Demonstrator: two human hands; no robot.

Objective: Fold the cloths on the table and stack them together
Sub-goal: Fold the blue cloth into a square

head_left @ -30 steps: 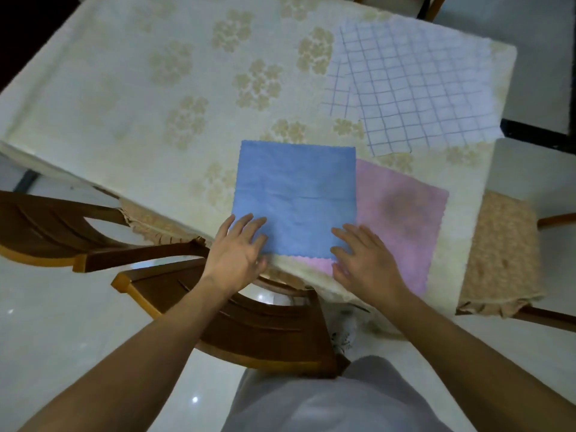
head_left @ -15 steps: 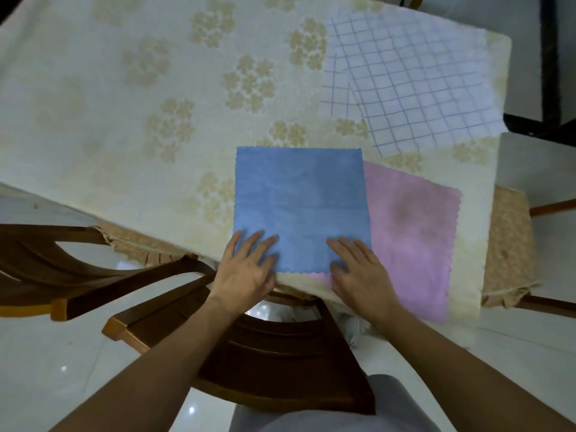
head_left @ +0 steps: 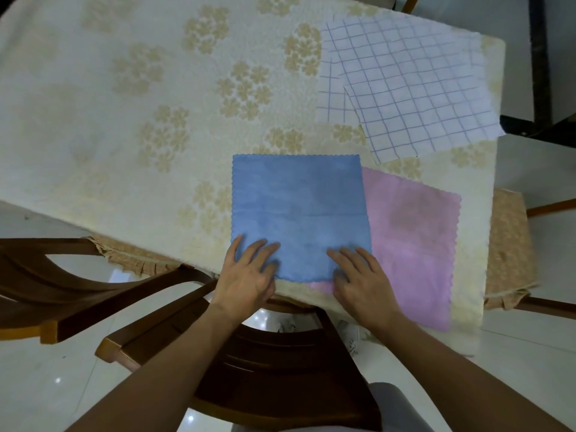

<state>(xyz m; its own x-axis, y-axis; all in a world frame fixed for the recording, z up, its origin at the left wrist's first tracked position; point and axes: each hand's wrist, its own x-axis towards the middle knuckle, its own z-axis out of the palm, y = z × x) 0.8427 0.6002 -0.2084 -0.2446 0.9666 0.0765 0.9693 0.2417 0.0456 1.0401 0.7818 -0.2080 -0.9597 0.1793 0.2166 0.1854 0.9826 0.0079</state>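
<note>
A blue cloth (head_left: pixel 299 210) lies flat and square near the table's front edge, overlapping the left part of a pink cloth (head_left: pixel 414 238). My left hand (head_left: pixel 249 275) rests with spread fingers on the blue cloth's near left corner. My right hand (head_left: pixel 361 279) lies flat on its near right corner, partly over the pink cloth's edge. White checked cloths (head_left: pixel 411 92) lie overlapped at the far right of the table.
The table (head_left: pixel 124 120) wears a cream cloth with a flower pattern. A wooden chair (head_left: pixel 274 369) stands right below my arms, another chair (head_left: pixel 46 275) at the left. A cushioned seat (head_left: pixel 508 244) sits past the table's right edge.
Both hands have stayed on the blue cloth's near corners. The view has shifted closer; the blue cloth lies slightly further from the table's front edge.
</note>
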